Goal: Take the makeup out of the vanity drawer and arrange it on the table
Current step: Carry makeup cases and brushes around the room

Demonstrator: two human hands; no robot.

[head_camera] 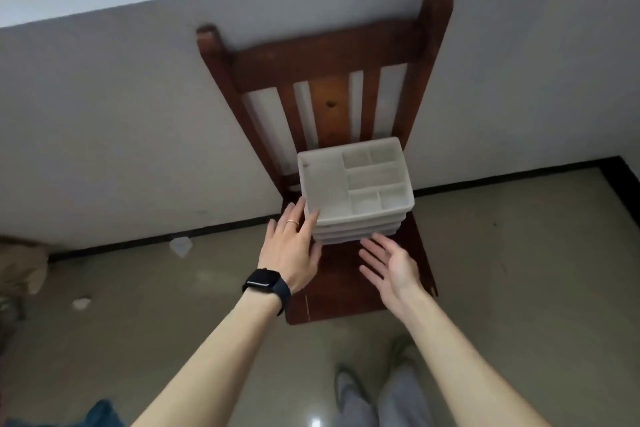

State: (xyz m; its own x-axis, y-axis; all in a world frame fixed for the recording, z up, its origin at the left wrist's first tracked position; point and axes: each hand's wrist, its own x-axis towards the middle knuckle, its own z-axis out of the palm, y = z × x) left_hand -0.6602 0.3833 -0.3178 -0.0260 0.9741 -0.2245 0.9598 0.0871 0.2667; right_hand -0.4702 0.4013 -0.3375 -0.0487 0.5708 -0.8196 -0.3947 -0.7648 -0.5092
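A white plastic organizer (325, 191) with several open top compartments and stacked drawer tiers stands on the seat of a brown wooden chair (349, 284). No makeup shows in its top compartments. My left hand (292, 246), with a ring and a black watch on the wrist, lies with straight fingers against the organizer's front left corner. My right hand (389, 263) hovers palm-up and open just in front of the lowest tier, apart from it.
The chair backs onto a white wall (121, 135) with a dark skirting strip. Small scraps of white paper (180, 246) lie on the tiled floor at left. A brownish bundle (20, 267) sits at the far left edge. My feet show at the bottom.
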